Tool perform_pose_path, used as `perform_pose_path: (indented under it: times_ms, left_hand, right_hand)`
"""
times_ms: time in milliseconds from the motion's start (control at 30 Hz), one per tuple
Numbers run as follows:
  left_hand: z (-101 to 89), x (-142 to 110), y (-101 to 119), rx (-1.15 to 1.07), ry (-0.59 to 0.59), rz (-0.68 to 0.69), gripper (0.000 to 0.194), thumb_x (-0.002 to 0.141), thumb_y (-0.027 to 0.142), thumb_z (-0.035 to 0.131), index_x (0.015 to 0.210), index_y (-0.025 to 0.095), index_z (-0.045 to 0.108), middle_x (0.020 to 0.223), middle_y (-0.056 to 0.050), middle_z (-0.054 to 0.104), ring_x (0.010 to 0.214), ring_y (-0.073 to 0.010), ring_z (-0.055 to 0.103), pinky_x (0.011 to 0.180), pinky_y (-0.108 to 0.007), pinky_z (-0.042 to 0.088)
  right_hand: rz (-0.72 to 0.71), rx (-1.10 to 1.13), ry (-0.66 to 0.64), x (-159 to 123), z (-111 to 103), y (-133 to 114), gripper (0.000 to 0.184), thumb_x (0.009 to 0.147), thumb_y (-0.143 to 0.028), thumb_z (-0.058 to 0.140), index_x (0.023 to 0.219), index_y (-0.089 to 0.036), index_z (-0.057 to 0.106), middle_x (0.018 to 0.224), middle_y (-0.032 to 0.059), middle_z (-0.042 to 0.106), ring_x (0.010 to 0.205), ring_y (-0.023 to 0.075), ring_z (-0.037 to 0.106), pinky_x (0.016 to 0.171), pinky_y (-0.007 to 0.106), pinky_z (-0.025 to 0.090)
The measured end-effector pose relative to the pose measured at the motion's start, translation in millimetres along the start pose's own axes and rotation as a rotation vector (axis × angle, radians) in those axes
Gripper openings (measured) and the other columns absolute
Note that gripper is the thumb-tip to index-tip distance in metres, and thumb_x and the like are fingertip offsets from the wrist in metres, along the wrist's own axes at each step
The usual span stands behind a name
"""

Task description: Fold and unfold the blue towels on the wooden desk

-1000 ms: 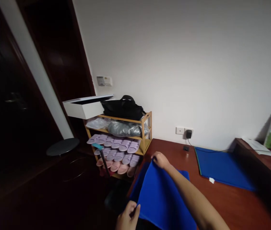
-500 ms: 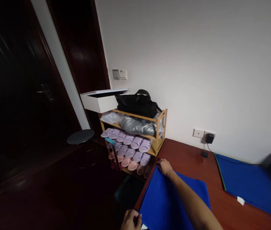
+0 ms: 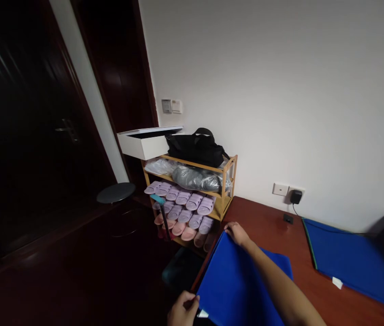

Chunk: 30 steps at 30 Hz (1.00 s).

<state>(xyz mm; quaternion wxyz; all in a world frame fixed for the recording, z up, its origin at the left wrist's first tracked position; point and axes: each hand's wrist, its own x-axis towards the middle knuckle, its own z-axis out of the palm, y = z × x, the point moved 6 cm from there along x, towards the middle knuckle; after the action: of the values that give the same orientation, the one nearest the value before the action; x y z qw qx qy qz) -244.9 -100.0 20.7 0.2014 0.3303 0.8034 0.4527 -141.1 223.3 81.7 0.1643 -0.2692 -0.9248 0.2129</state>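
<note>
A flat blue cloth (image 3: 226, 276), with a white tag (image 3: 203, 313) at its near edge, lies over the left edge of the reddish-brown table (image 3: 256, 217). Its far left corner is pinched in my right hand (image 3: 237, 234), slightly raised off the tabletop. My left hand (image 3: 182, 310), low in the view, grips the near left corner between thumb and fingers, close to the tag. Part of the cloth is hidden under my right forearm. Farther right lies a second blue cloth (image 3: 355, 258) with a green edge and a white tag of its own.
Beyond the table stands a wooden rack (image 3: 224, 181) with purple and pink slippers (image 3: 181, 197), a black bag (image 3: 196, 147) and a white box (image 3: 144, 146). A round stool (image 3: 116, 193) is at left. A black plug (image 3: 296, 196) sits in the wall socket.
The far corner of the cloth has come up a little with my right hand. My left hand has shifted slightly left with the near corner. The view has moved a little.
</note>
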Motion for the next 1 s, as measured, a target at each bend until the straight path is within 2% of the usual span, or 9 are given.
perform_pose_path:
  times_ms: [133,267,433,600,700,800,900,1000]
  left_hand:
    - [-8.7,2,27,-0.102,0.06,0.074,0.053,0.073,0.079,0.061,0.072,0.027,0.073,0.085,-0.005,0.083,0.088,-0.0273,0.08,0.076,-0.031,0.063]
    - [-25.0,-2,72,-0.199,0.111,0.209,0.056,0.068,0.083,0.066,0.073,0.027,0.073,0.092,-0.007,0.084,0.087,-0.0286,0.081,0.079,-0.035,0.065]
    - [-55.9,-21,157,-0.111,0.119,0.467,0.041,0.078,0.069,0.069,0.084,0.029,0.077,0.093,-0.003,0.084,0.083,-0.0237,0.079,0.078,-0.032,0.065]
    - [-84.7,-40,253,-0.048,0.119,0.767,0.026,0.085,0.052,0.068,0.08,0.027,0.075,0.089,-0.002,0.083,0.082,-0.0215,0.077,0.079,-0.03,0.063]
    - [-94.6,-49,304,0.002,0.079,0.875,0.021,0.086,0.046,0.067,0.08,0.027,0.074,0.089,-0.001,0.082,0.085,-0.0211,0.077,0.082,-0.03,0.062]
    - [-98.9,-55,341,0.065,0.044,0.915,0.018,0.086,0.043,0.067,0.08,0.028,0.074,0.089,0.001,0.081,0.085,-0.0214,0.077,0.082,-0.03,0.061]
    - [-95.4,-57,361,0.086,-0.024,0.917,0.019,0.084,0.043,0.067,0.078,0.027,0.073,0.082,0.001,0.08,0.08,-0.0214,0.077,0.077,-0.029,0.06]
    - [-87.6,-60,370,0.075,-0.088,0.901,0.019,0.081,0.044,0.068,0.077,0.026,0.074,0.08,0.0,0.08,0.079,-0.0221,0.077,0.075,-0.03,0.06]
  right_hand:
    - [-0.097,0.038,0.068,-25,-63,-13,0.031,0.106,-0.035,0.049,0.11,-0.021,0.076,0.114,0.0114,0.076,0.109,0.0243,0.067,0.106,0.039,0.046]
    - [-0.12,0.07,0.189,-75,-141,-16,0.041,0.106,-0.051,0.047,0.106,-0.023,0.076,0.107,0.0098,0.076,0.1,0.0237,0.068,0.099,0.039,0.051]
    - [-0.062,0.188,0.332,-160,-225,-11,0.041,0.102,-0.057,0.053,0.107,-0.023,0.074,0.103,0.0065,0.078,0.09,0.0214,0.07,0.085,0.034,0.056]
    - [-0.039,0.323,0.504,-242,-292,-27,0.039,0.095,-0.06,0.063,0.102,-0.024,0.077,0.102,0.0053,0.079,0.095,0.0235,0.072,0.088,0.036,0.057]
    - [-0.019,0.33,0.585,-282,-319,-40,0.037,0.093,-0.059,0.066,0.103,-0.025,0.078,0.105,0.0057,0.08,0.099,0.0245,0.073,0.09,0.037,0.058]
    - [-0.011,0.307,0.638,-315,-336,-52,0.036,0.093,-0.058,0.068,0.103,-0.026,0.079,0.104,0.0053,0.08,0.097,0.0242,0.073,0.089,0.037,0.058]
    - [-0.002,0.271,0.684,-341,-345,-61,0.036,0.092,-0.058,0.068,0.102,-0.026,0.08,0.104,0.0051,0.081,0.094,0.0234,0.073,0.085,0.035,0.059]
    - [0.02,0.24,0.728,-360,-350,-66,0.036,0.092,-0.059,0.069,0.1,-0.026,0.081,0.101,0.005,0.081,0.089,0.0221,0.073,0.081,0.034,0.059]
